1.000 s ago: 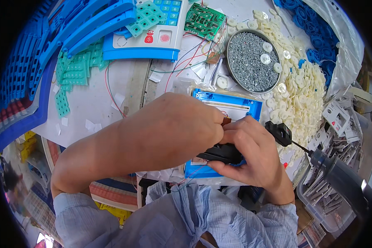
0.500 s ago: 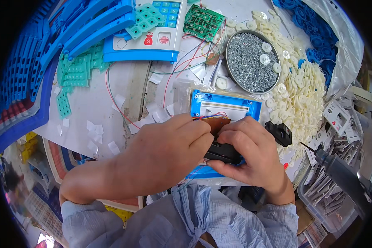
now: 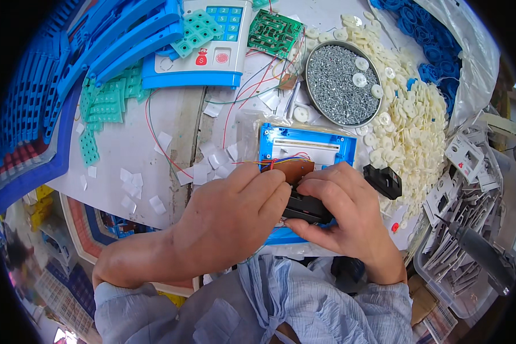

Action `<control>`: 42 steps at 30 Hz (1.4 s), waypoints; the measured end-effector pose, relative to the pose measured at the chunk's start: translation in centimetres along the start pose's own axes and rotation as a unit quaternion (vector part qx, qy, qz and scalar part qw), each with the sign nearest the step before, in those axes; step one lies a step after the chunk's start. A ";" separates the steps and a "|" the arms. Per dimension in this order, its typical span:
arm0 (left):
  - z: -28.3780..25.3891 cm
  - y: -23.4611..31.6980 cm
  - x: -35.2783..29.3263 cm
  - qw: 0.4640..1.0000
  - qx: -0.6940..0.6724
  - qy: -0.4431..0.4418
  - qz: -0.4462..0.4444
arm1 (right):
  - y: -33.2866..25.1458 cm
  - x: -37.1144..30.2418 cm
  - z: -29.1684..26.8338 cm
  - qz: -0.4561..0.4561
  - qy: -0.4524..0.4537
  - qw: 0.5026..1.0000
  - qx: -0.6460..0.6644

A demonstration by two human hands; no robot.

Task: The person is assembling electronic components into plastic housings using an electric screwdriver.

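Observation:
In front of me lies a blue-and-white plastic casing (image 3: 351,150), open side up. Over it my right hand (image 3: 350,215) grips a black plastic box-like part (image 3: 308,208), thumb at its near side and fingers over its far side. A brown circuit board (image 3: 293,169) with thin coloured wires (image 3: 252,163) sits just beyond the black part, close to both hands. My left hand (image 3: 235,203) is closed with its fingertips bent down at the black part's left end. Its own fingers hide what it pinches.
A round metal tin (image 3: 344,83) of small screws stands beyond the casing. Cream plastic discs (image 3: 413,126) are heaped to its right. A second black part (image 3: 383,181) and an electric screwdriver (image 3: 479,252) lie at right. Green keypads (image 3: 106,94), blue frames (image 3: 135,43) and a keypad panel (image 3: 198,74) are far left.
The view has shifted slightly. More of the brown board and its wires shows beside my left fingers. My right hand keeps its grip on the black part.

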State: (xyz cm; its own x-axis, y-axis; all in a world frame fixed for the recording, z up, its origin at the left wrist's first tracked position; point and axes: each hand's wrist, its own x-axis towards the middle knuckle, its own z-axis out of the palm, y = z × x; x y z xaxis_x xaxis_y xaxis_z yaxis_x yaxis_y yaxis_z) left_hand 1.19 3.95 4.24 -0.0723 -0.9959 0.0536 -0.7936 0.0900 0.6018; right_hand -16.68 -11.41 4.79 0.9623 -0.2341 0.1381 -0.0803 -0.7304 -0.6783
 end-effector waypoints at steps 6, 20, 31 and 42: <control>-0.1 0.3 0.2 0.999 0.044 0.003 0.020 | -1.3 -1.2 -1.4 0.026 0.038 0.999 -0.022; -0.2 0.3 0.5 0.997 0.054 0.018 0.043 | -4.2 -8.0 -14.6 -0.023 0.552 0.828 0.092; -0.6 0.7 0.7 0.996 0.056 0.048 0.041 | -1.2 1.8 -10.9 -0.080 0.336 0.862 0.372; -0.5 1.0 1.0 0.998 0.011 0.051 0.041 | -0.4 0.7 -11.3 -0.049 0.499 0.865 -0.026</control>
State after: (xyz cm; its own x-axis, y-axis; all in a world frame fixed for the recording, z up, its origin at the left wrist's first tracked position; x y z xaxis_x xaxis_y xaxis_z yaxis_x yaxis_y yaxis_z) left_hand 0.67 3.08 5.29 -0.0770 -0.9801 0.1831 -0.8006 0.1702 0.5745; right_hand -18.95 -18.52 13.36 0.2637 -0.5877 0.7649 -0.0475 -0.7999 -0.5982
